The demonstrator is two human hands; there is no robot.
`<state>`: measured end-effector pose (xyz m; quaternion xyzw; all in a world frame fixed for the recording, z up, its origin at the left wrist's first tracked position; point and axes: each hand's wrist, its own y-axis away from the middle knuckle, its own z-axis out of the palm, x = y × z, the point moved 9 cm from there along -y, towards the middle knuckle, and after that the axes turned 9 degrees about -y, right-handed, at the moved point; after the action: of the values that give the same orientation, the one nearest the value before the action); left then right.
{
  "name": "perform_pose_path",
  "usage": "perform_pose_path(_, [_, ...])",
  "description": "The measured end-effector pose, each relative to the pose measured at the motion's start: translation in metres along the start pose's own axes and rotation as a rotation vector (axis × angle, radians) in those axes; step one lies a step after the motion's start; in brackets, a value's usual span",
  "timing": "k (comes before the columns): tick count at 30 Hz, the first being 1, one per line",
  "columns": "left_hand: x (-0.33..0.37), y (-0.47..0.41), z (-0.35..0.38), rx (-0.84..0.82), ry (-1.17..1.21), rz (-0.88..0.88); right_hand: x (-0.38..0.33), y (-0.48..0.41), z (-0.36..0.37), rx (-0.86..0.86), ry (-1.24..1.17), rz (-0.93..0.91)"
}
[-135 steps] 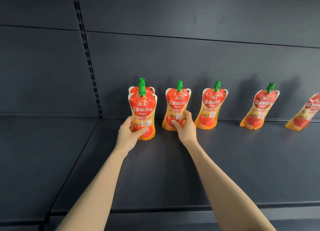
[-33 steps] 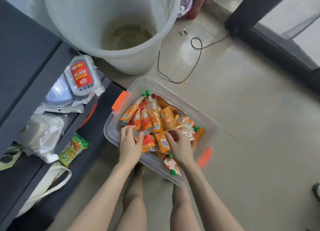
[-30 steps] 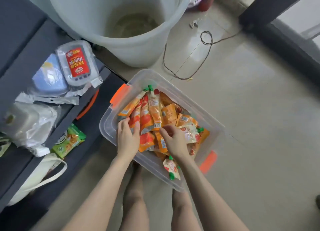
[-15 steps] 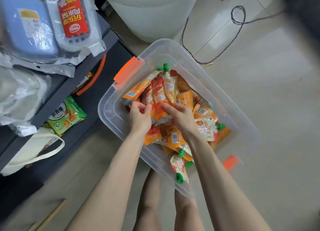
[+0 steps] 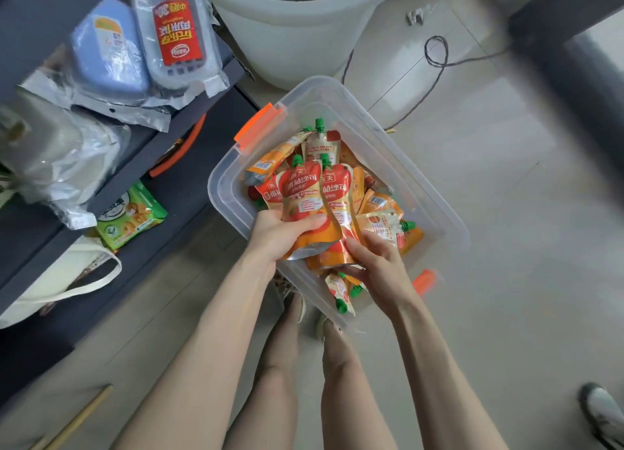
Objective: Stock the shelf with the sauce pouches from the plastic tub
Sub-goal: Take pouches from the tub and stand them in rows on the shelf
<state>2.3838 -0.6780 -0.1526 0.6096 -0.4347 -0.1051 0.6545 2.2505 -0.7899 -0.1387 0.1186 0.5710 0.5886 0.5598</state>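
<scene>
Floor (image 5: 506, 247) bears clear tub (image 5: 227, 196) of sauce pouches (image 5: 378, 223); left hand (image 5: 277, 237), right hand (image 5: 378, 264) grip several.

Now sauce pouches (image 5: 300, 193) aloft in hands (image 5: 277, 237) (image 5: 374, 264)

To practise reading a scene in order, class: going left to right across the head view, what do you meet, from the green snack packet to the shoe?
Green snack packet → left hand, gripping sauce pouches → right hand, also gripping them → coiled cable → grey shoe.
</scene>
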Motion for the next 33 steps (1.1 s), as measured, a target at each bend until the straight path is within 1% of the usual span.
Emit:
perform_pose_path(3, [0.003,0.044,-0.014,0.002,0.050,0.064,-0.004,0.039,0.004,-0.051,-0.036,-0.010])
perform_pose_path(7, [-0.010,0.116,-0.027,-0.010,0.139,0.182,-0.004,0.088,0.023,-0.195,-0.003,0.031])
perform_pose_path(13, [-0.053,0.241,-0.059,0.187,0.194,0.417,0.007,0.170,0.062,-0.390,0.108,0.050])
perform_pose_path(16, [-0.075,0.300,-0.080,0.267,0.264,0.513,0.019,0.214,0.099,-0.508,0.079,0.097])
perform_pose_path(19, [-0.091,0.354,-0.106,0.343,0.338,0.606,0.033,0.254,0.146,-0.565,0.109,0.121])
perform_pose_path(22, [-0.113,0.402,-0.136,0.456,0.434,0.676,0.047,0.289,0.192,-0.590,0.233,0.048])
perform_pose_path(26, [-0.147,0.457,-0.186,0.611,0.554,0.726,0.061,0.333,0.254,-0.668,0.447,-0.139])
perform_pose_path(29, [-0.176,0.494,-0.238,0.712,0.603,0.762,0.080,0.364,0.311,-0.774,0.536,-0.237])
perform_pose_path(33, [-0.214,0.538,-0.321,0.791,0.608,0.826,0.124,0.401,0.392,-0.881,0.604,-0.312])
